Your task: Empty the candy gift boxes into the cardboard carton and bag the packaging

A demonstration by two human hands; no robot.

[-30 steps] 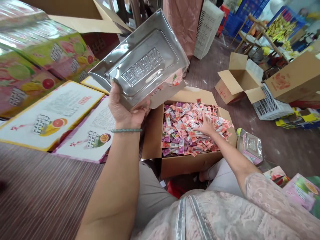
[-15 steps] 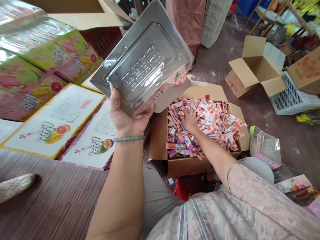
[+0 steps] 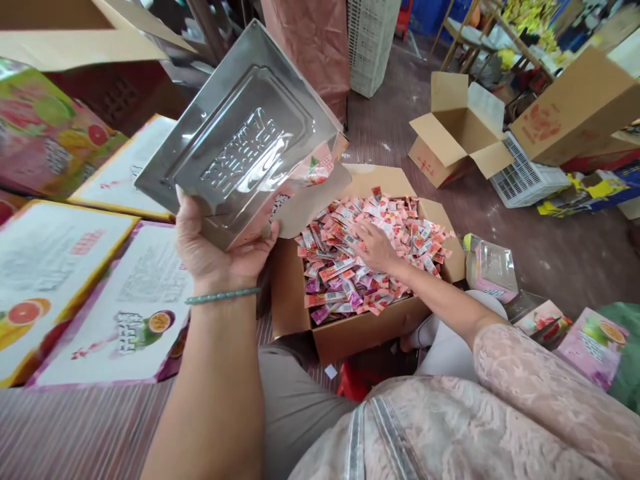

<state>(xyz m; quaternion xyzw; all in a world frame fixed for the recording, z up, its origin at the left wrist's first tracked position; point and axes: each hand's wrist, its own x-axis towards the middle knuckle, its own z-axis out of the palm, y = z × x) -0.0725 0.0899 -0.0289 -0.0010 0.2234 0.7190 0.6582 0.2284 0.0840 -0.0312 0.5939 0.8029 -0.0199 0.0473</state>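
A plastic box (image 3: 240, 100), shiny and see-through with raised lettering, is held up tilted in the upper left centre of the frame, a pink printed card panel along its lower right edge. The left hand (image 3: 225, 253), just below it, has hold of its lower left edge: we see the thumb pressed on the near face and the other fingers curled beneath, closed on the box. A green bracelet (image 3: 223, 295) circles that wrist.

Near the centre, the right hand (image 3: 375, 247) lies palm down on a heap of pink and purple sachets (image 3: 335, 270), its fingers stretched out and slightly apart; we cannot tell whether any sachet is caught under them. The sachets fill an open carton (image 3: 370, 327) standing on the floor (image 3: 395, 147) in front of the person, partly between the knees.

At lower left we find two white boxes side by side, one purple-edged (image 3: 105, 360), one yellow-edged (image 3: 45, 260). At centre right, just beside the carton, is a clear-topped pink box (image 3: 493, 270); a passion-fruit box (image 3: 595, 347) lies at lower right. Toward the upper right, well apart, we see an open brown box (image 3: 435, 160) beside a white crate (image 3: 530, 177)
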